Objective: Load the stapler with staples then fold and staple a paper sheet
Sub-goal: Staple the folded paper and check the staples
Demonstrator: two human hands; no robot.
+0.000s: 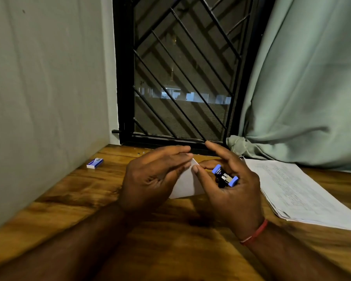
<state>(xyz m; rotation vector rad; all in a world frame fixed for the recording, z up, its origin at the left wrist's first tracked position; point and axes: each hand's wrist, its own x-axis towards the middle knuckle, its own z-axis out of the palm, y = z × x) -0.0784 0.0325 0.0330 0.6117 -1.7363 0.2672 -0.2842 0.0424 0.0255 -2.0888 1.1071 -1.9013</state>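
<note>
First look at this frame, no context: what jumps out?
At centre, a left hand lays straight fingers along a folded white paper, while the right hand grips a small blue and black stapler at its corner. A little blue staple box sits far left on the wooden table, and a stack of printed sheets lies at the right.

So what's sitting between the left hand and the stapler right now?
In the head view, the folded white paper lies between the left hand and the stapler, which the right hand grips.
</note>
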